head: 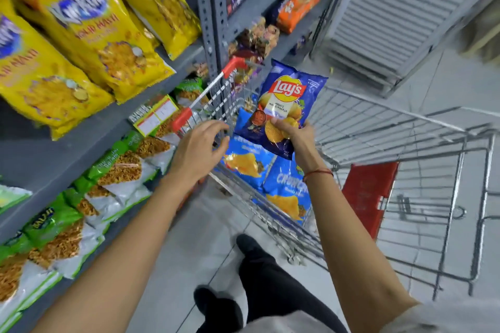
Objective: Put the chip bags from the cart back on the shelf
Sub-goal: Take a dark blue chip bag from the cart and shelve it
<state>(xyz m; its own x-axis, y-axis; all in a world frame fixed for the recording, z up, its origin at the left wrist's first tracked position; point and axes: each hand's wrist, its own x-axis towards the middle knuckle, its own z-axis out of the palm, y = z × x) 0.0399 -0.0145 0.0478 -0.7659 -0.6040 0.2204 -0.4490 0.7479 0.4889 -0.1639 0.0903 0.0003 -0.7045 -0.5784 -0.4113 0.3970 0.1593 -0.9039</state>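
Right hand (pixel 295 135) pinching Lay's bag (pixel 286 105) by its bottom edge, long axis upright, above cart (pixel 405 127). Left hand (pixel 200 149) slack, empty, beside it. Shelf (pixel 81 127) leftward, nearer left hand.

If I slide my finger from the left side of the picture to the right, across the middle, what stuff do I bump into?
Yellow bags → left hand → Lay's bag held by the right hand → red flap → cart.
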